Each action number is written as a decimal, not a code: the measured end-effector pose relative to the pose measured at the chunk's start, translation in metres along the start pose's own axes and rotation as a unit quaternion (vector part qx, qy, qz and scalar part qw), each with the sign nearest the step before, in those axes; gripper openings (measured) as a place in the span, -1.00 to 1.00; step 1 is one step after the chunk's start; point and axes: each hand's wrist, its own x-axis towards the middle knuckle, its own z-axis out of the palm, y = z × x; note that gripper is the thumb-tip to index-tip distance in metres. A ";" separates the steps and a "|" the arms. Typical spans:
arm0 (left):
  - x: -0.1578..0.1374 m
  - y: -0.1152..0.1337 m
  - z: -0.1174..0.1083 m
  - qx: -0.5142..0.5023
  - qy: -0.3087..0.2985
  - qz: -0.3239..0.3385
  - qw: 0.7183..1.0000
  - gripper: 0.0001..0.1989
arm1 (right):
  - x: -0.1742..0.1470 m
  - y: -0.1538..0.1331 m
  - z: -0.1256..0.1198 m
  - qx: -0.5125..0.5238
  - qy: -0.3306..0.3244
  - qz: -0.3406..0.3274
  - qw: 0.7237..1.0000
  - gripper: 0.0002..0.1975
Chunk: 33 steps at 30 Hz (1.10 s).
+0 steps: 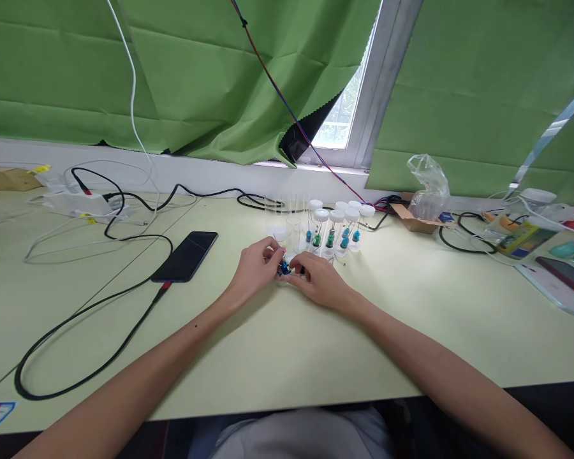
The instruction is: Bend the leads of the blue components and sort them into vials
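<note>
At the middle of the desk my left hand and my right hand meet around a small blue part. Thumb and fingers of the left hand pinch it, where a thin wire sticks up. The right hand's fingers are curled against the same part from the other side; its exact kind is too small to make out. Just beyond the hands stand several clear tubes with white caps, holding small blue and green pieces with wires. An uncapped clear tube stands close behind the left fingertips.
Left of the hands lies a black phone plugged into a black cable. A white power strip sits at the back left. At right are a cardboard box with a plastic bag and a white tablet-like device.
</note>
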 end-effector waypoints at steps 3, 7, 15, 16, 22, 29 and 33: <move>-0.001 0.000 0.001 -0.009 -0.013 0.007 1.000 -0.73 | 0.001 0.001 0.001 -0.004 -0.002 -0.002 1.000 -0.85; -0.001 0.001 0.000 -0.018 -0.022 0.005 1.000 -0.71 | 0.001 0.003 0.001 0.001 -0.005 -0.006 1.000 -0.84; 0.000 0.002 -0.001 -0.026 -0.030 0.000 0.999 -0.66 | 0.001 0.007 0.002 0.026 -0.005 -0.015 1.000 -0.86; 0.000 0.002 -0.001 -0.025 -0.030 0.000 0.999 -0.66 | 0.001 0.007 0.002 0.032 -0.004 -0.015 0.999 -0.86; -0.001 0.005 -0.001 -0.040 -0.031 -0.012 0.999 -0.68 | 0.003 0.006 0.001 0.050 -0.004 -0.011 0.999 -0.85; -0.002 0.009 -0.003 -0.034 -0.025 -0.010 0.999 -0.66 | 0.002 0.004 -0.003 0.051 -0.005 -0.008 0.999 -0.84; -0.001 0.005 -0.002 0.002 -0.014 0.009 1.000 -0.69 | 0.001 0.004 -0.005 0.035 0.009 -0.020 0.999 -0.83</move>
